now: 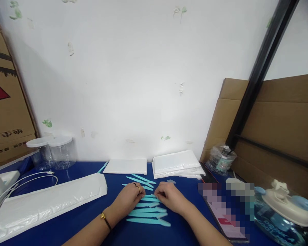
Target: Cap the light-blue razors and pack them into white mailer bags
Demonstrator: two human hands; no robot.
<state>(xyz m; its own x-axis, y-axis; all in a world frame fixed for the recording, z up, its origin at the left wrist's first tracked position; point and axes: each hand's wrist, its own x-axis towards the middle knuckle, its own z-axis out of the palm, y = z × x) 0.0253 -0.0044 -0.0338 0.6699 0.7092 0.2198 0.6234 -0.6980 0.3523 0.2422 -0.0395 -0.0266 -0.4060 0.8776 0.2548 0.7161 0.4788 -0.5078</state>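
Several slim turquoise sticks that look like eyebrow razors [149,221] lie in a row, one below another, on the blue tabletop [113,222]. My left hand [129,195], with a ring and a dark bracelet, pinches the left end of the uppermost razor in this row [150,196]. Its right end is between the closed fingertips of my right hand [169,196]. Beyond my left hand, a few more turquoise razors [141,181] lie loosely at angles. A small clear piece [170,181] rests just past my right hand.
White padded packets [177,164] are stacked by the wall, beside a flat white packet [125,166]. A long white package [48,194] lies left, before two clear lidded jars [62,152]. On the right are a phone-like slab [226,218], a wrapped jar [222,160] and a drink bottle [282,212].
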